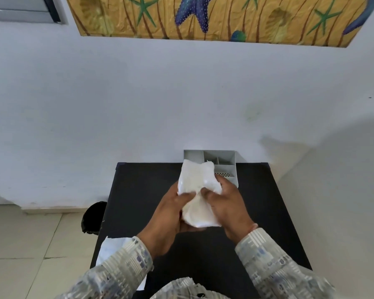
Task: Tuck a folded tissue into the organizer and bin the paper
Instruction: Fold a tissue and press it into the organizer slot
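White and crumpled, a tissue pack [196,190] in thin plastic wrap sits gripped between both hands above the middle of a black table [268,212]. The left hand [171,214] cups it from beneath and the side, thumb pressed onto the wrap near its middle; the right hand [227,203] closes on the opposite side, thumb and fingers pinching the wrap beside the left thumb. The pack's upper end rises in front of a grey organizer [227,160], hiding part of it; the organizer stands at the table's far edge against a pale wall [117,104], its compartments open to view, one with a perforated floor. Patterned grey sleeves [125,268] cover both forearms. At the table's near-left corner a sheet of white paper [110,249] lies partly over the edge, partly under the left sleeve. A dark bin [94,216] stands on the tiled floor [19,244] just left of the table. A painting of starfish [203,16] hangs on the wall above.
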`<move>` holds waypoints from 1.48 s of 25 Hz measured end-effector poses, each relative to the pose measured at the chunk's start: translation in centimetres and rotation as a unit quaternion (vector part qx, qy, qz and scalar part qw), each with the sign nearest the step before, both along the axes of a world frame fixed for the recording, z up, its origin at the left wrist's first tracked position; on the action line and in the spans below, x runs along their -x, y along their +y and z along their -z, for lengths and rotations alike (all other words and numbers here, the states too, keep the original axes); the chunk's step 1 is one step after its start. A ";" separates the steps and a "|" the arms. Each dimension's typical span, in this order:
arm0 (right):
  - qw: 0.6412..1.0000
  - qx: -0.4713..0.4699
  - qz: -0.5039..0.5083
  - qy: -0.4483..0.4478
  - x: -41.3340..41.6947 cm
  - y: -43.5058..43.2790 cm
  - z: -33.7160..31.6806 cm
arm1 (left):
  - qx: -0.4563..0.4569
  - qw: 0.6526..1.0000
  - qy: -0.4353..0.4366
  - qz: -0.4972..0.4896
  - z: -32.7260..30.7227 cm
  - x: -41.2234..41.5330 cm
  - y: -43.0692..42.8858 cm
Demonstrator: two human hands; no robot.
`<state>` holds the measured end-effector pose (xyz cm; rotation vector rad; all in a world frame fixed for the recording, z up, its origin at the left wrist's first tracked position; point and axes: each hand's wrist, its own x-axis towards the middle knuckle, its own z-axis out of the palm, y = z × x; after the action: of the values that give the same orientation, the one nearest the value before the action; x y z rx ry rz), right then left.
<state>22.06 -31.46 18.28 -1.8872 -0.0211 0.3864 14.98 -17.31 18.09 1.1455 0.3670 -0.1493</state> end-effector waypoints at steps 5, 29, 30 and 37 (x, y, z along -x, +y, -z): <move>0.995 -0.065 0.064 0.037 1.1 1.9 -0.9 | -0.039 0.999 -0.021 0.006 0.6 0.3 1.9; 0.937 -0.281 -0.052 0.199 4.1 -3.3 1.9 | -0.138 0.979 0.084 0.126 -0.2 -8.3 6.3; 0.937 -0.277 -0.064 0.202 3.7 -3.7 2.2 | -0.174 0.972 0.076 0.136 -0.5 -8.9 6.1; 0.974 -0.205 -0.035 0.095 2.4 -3.9 3.0 | -0.064 0.991 0.112 -0.046 1.2 -10.2 4.1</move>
<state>19.68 -35.40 15.24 -1.4399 -0.0363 0.5657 25.21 -13.19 16.86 1.2405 0.6346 -0.1765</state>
